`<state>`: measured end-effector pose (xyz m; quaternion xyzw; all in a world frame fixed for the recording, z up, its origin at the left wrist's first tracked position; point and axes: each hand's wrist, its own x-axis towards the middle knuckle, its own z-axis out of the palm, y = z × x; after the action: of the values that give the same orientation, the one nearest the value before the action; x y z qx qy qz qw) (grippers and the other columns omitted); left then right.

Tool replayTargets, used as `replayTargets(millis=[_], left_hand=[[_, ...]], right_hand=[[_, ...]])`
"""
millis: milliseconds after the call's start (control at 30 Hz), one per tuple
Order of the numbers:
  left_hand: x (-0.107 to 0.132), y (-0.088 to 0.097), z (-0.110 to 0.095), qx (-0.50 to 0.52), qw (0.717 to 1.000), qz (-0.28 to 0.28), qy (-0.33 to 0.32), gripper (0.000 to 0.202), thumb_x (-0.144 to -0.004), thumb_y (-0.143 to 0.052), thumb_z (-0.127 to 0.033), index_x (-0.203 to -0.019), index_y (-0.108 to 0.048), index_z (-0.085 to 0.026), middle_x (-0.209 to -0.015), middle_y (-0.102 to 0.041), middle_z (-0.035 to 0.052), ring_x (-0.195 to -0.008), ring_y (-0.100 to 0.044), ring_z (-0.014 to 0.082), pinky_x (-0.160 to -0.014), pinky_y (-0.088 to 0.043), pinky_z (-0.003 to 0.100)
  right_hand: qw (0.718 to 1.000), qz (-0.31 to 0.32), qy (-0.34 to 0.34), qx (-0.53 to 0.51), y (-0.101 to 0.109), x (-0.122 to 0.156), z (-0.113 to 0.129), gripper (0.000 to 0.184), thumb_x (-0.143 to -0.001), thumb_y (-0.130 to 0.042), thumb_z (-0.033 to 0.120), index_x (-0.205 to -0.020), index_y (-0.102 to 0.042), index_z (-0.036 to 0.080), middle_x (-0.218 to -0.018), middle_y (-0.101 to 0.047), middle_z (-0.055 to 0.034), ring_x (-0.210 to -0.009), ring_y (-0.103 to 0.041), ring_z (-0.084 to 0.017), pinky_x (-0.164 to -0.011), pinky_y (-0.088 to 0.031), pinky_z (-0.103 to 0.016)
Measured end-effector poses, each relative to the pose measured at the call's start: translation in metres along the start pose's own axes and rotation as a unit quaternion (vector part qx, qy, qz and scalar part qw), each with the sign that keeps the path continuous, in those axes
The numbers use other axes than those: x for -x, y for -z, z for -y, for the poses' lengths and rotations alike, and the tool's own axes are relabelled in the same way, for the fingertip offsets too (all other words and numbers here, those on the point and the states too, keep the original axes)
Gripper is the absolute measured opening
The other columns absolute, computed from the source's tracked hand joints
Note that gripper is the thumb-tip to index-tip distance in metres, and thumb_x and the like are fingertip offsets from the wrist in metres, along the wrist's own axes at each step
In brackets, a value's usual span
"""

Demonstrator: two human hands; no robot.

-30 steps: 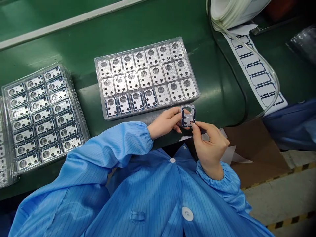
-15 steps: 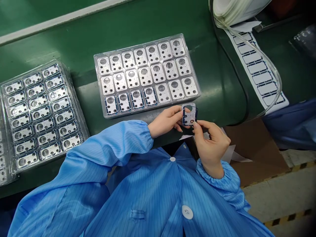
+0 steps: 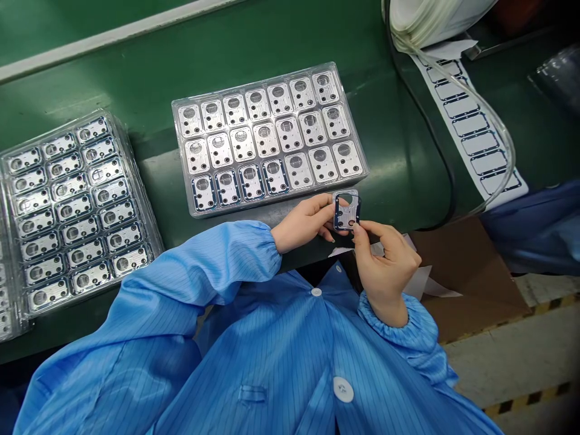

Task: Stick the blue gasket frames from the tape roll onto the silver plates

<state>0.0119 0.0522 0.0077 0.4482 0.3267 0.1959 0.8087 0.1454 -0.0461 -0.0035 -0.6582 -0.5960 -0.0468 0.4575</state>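
Observation:
Both my hands hold one small metal plate (image 3: pixel 347 211) with a dark blue rim just in front of the clear tray (image 3: pixel 362 175). My left hand (image 3: pixel 303 225) grips its left edge with thumb and fingers. My right hand (image 3: pixel 385 260) pinches its lower right corner, fingers curled. The tray holds three rows of like metal plates; several in the near row at the left carry the blue rim (image 3: pixel 240 184), the others are bare silver.
A stack of clear trays (image 3: pixel 72 205) full of metal parts lies at the left on the green bench (image 3: pixel 399 157). A white liner strip with blue frames (image 3: pixel 475 139), a clear tube (image 3: pixel 502 133) and a black cable run at the right. A brown cardboard box (image 3: pixel 471 272) sits below the bench edge.
The plate has barely shifted between my hands; my right fingers moved slightly along its lower edge. The view drifted a little.

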Motion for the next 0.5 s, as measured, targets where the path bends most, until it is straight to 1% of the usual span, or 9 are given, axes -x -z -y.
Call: replayTargets(millis=[100, 333, 500], left_hand=[[0.0001, -0.0007, -0.0015, 0.001, 1.000, -0.007, 0.005, 0.019, -0.100, -0.044, -0.021, -0.112, -0.056, -0.013, -0.086, -0.065, 0.0037, -0.075, -0.069, 0.0112, -0.057, -0.054, 0.017], [0.0000, -0.0005, -0.0017, 0.012, 1.000, -0.007, 0.007, 0.016, -0.100, -0.044, -0.022, -0.107, -0.056, -0.014, -0.085, -0.065, 0.0033, -0.075, -0.070, 0.0115, -0.057, -0.054, 0.018], [-0.0007, 0.0000, -0.0007, 0.017, 1.000, -0.006, 0.005, 0.016, -0.099, -0.050, -0.027, -0.106, -0.056, -0.014, -0.085, -0.066, 0.0035, -0.074, -0.070, 0.0115, -0.057, -0.053, 0.017]], right_hand=[[1.000, 0.001, -0.002, -0.002, -0.0004, -0.0003, 0.0000, 0.004, -0.087, -0.068, 0.014, -0.088, -0.070, 0.017, -0.079, -0.075, -0.0036, -0.071, -0.072, -0.017, -0.066, -0.057, -0.027], [1.000, 0.000, -0.006, -0.003, -0.0005, 0.0001, 0.0007, 0.004, -0.087, -0.068, 0.014, -0.088, -0.070, 0.017, -0.079, -0.075, -0.0037, -0.071, -0.071, -0.017, -0.066, -0.056, -0.026], [0.999, 0.006, -0.035, -0.018, -0.0003, 0.0013, -0.0006, 0.003, -0.086, -0.068, 0.016, -0.088, -0.071, 0.017, -0.078, -0.075, -0.0036, -0.068, -0.070, -0.016, -0.065, -0.056, -0.026]])
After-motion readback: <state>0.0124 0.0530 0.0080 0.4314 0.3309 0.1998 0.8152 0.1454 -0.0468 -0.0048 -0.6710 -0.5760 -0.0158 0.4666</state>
